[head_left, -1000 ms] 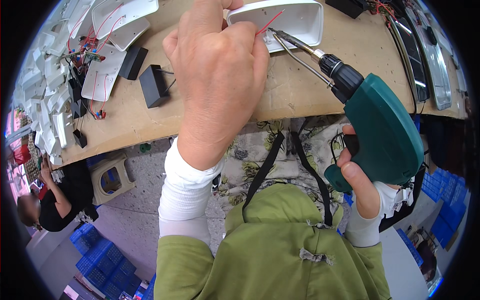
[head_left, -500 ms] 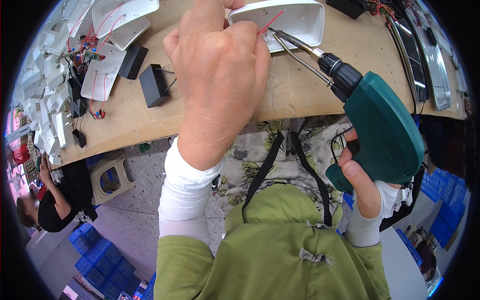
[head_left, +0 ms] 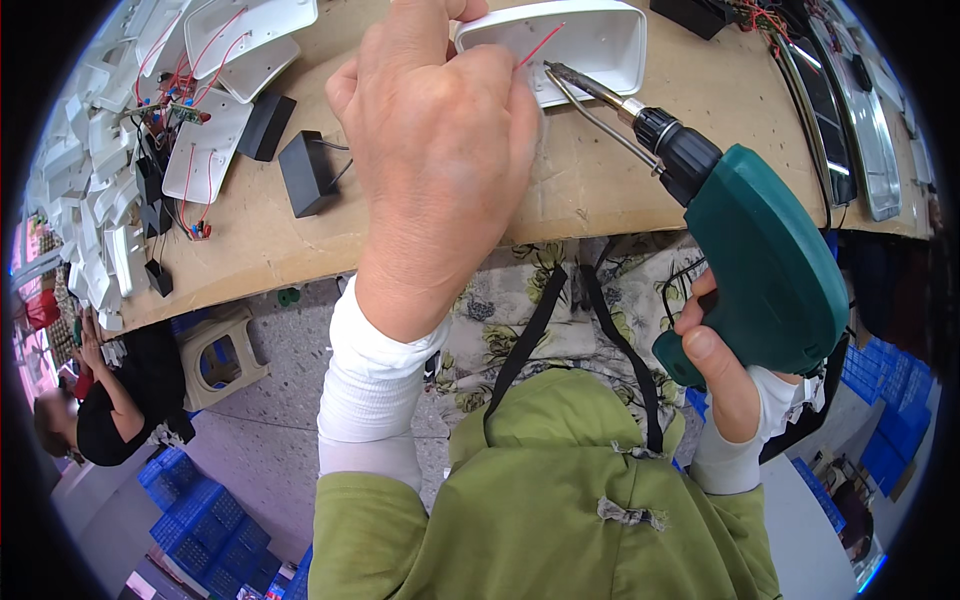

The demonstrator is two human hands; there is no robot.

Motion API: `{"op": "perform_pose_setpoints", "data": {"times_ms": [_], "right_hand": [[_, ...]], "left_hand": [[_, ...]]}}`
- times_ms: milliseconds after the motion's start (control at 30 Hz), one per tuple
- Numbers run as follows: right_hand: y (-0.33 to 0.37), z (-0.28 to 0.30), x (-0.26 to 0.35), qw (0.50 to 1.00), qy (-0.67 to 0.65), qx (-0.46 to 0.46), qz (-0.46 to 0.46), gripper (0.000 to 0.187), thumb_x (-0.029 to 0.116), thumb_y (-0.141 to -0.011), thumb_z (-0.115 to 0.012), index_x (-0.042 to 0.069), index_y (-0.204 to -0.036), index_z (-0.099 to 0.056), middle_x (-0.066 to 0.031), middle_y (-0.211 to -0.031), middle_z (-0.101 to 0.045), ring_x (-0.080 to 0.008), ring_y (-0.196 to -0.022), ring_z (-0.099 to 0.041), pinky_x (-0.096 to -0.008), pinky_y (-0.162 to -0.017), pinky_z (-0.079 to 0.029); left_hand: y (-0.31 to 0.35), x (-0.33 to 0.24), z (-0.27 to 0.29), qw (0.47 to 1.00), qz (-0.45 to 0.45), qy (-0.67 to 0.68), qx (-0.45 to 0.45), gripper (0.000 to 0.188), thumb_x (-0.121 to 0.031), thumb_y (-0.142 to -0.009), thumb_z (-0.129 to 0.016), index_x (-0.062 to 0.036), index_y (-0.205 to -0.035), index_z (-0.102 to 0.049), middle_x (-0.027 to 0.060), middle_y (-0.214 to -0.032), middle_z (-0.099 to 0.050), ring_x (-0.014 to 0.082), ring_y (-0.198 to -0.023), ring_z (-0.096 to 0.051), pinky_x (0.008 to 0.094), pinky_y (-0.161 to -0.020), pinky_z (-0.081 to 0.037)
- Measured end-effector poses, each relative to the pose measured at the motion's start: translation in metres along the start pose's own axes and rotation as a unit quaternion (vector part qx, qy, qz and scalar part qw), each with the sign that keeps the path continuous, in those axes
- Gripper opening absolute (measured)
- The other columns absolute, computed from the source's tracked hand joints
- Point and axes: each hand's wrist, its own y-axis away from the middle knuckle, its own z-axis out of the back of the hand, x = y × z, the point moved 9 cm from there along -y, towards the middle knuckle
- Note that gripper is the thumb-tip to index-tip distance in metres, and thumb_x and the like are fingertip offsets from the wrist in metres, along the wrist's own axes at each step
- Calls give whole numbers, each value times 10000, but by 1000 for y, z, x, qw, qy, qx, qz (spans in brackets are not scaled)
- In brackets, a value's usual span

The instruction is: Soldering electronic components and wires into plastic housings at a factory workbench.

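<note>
My left hand (head_left: 440, 150) is closed around the left end of a white plastic housing (head_left: 610, 50) on the bench, its fingertips mostly hidden. A thin red wire (head_left: 540, 47) slants up out of the housing beside that hand. In my right hand (head_left: 722, 365) is a green soldering gun (head_left: 770, 260), gripped by its handle. Its dark tip and the thin metal feed tube (head_left: 600, 122) beneath it reach over the near rim of the housing, close to the wire's lower end. Whether the tip touches anything inside is too small to tell.
Black boxes (head_left: 308, 175) with leads lie left of my hand. Further left are white housings (head_left: 250, 25) with red wires, small circuit boards and a heap of white parts (head_left: 95, 190). Dark glossy panels (head_left: 820, 120) lie at right. A person (head_left: 125, 390) sits beyond the bench's left end.
The soldering tip has shifted slightly right and toward me, a little away from the wire's lower end. The housing and red wire have moved very slightly. My left hand keeps its place.
</note>
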Motion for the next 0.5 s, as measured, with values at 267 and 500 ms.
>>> {"op": "perform_pose_setpoints", "data": {"times_ms": [267, 500], "right_hand": [[2, -1, 1, 1000, 7, 0, -3, 302, 77, -715, -686, 12, -982, -559, -33, -792, -568, -118, -720, -533, -250, -660, -429], [2, 0, 5, 1000, 5, -4, 5, 317, 80, -710, -693, 12, -988, -557, -34, -801, -570, -120, -721, -534, -249, -661, -430]], "left_hand": [[2, 13, -13, 957, 120, -187, 187, 56, -28, -621, -610, 0, -668, -604, 131, -898, -553, 259, -727, -502, 346, -655, -333], [2, 13, -13, 956, 125, -187, 188, 52, -32, -627, -613, -2, -669, -603, 122, -896, -555, 255, -719, -502, 347, -654, -332]]}}
